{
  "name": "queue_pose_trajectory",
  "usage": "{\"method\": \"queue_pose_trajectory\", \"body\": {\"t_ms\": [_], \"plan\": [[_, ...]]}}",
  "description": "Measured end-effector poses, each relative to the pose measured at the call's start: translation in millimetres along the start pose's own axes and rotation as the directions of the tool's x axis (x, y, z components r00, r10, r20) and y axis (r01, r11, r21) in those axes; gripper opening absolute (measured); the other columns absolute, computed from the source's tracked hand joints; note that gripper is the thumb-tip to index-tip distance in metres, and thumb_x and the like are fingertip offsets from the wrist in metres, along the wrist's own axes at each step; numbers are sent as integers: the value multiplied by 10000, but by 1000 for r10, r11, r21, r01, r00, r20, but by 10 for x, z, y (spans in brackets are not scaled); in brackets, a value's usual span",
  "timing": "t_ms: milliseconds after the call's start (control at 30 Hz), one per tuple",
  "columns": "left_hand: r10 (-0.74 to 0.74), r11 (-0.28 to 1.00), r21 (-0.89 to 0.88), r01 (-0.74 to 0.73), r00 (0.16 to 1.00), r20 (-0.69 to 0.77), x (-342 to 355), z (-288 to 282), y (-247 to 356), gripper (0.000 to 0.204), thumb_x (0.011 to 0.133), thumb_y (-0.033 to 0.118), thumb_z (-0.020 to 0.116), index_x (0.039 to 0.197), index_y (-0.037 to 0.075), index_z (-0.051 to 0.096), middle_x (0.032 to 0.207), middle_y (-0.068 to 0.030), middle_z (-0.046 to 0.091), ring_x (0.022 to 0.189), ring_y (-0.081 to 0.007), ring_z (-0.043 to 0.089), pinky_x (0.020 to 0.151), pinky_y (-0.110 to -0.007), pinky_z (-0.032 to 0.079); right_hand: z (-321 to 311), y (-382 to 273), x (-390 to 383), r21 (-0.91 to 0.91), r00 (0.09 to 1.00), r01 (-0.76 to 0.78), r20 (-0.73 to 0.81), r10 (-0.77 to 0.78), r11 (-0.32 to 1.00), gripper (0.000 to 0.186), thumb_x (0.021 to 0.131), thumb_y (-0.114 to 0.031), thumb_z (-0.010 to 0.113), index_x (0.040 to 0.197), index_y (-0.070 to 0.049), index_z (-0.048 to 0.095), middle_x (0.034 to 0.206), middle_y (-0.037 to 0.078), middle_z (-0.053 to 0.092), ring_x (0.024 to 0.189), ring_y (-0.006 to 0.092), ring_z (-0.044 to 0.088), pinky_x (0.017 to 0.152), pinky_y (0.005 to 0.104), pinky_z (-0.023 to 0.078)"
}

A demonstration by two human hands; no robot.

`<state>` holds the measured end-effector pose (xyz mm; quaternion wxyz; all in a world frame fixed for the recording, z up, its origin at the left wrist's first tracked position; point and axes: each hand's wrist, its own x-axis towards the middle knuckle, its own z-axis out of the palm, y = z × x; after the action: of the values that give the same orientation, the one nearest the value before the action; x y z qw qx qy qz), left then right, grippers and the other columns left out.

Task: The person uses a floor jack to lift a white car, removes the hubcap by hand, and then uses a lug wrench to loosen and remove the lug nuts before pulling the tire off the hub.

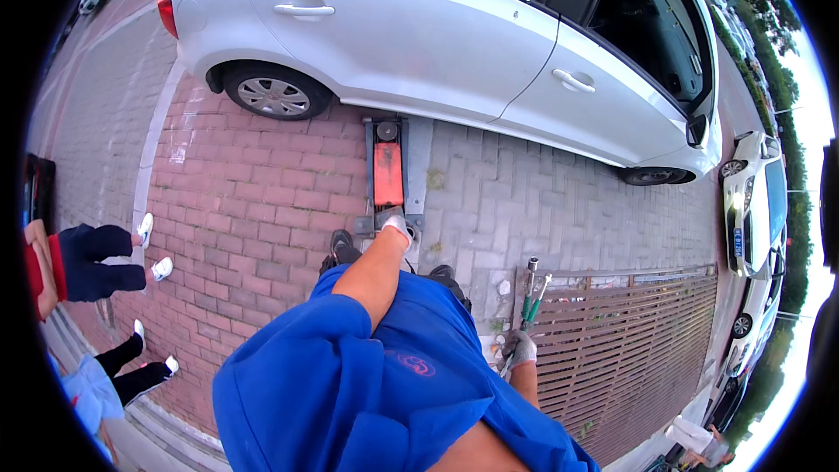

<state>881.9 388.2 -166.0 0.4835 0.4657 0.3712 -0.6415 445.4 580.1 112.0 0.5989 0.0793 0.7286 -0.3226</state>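
Basically, it comes down to the line from me to the car. The red floor jack (388,173) lies flat on the brick paving (262,177) dead ahead, long axis running straight away from me, roughly square to the side of the white car (393,44). Its far end, with the round saddle (385,131), sits right by the sill (428,120), between the wheels and nearer the rear wheel (278,96). Saddle shows from above, so I don't read it as fully tucked under; can't tell if it touches anything.

Left hand (397,227) is the near one: gloved, arm reaching forward, down at the jack's near end. Fingers are hidden, so can't say whether they're closed on it or just resting there.

Right hand (522,348), also gloved, is well off to the right and further back, wrapped around a couple of green-handled tools (527,307) pointing up and forward, beside the brown slatted grating (629,323). So it's occupied and off the jack's line.

My judgement: any push along that axis is the left hand's; sideways aim at the sill is what to check.
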Motion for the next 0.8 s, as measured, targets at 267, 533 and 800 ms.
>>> {"method": "queue_pose_trajectory", "body": {"t_ms": [267, 533, 800], "plan": [[-174, 955, -217, 201, 975, 136, -921, 1400, 375, 164, 940, 103, 540, 779, 119, 513, 637, -20, 504, 544, -178, 533, 502, -316, 525, 178, 984, -408, 28, 992, -56, -110, 59, 998, 224, 875, -158, 642, 710, -167, 491, 556, -35, 439, 423, 120, 418, 381, 265, 335], [-134, 990, 16, 137, 932, 337, -1817, 1558, 797, 293, 943, 233, 643, 1103, 18, 525, 914, -118, 615, 819, -261, 638, 717, -357, 568, 186, 1959, -1485, 29, 959, -131, -250, 134, 991, 178, 877, -88, 635, 786, -149, 494, 563, -25, 446, 457, 102, 430, 394, 240, 322], [95, 636, 692, -342, 924, 370, -1596, -121, 2563, 312, 919, 349, 611, 946, 41, 657, 849, -124, 652, 702, -222, 622, 624, -385, 516, 365, 2914, -2003, -39, 955, -231, -199, 219, 972, 276, 883, -137, 660, 668, -150, 486, 549, -36, 444, 424, 107, 411, 396, 234, 324]]}}
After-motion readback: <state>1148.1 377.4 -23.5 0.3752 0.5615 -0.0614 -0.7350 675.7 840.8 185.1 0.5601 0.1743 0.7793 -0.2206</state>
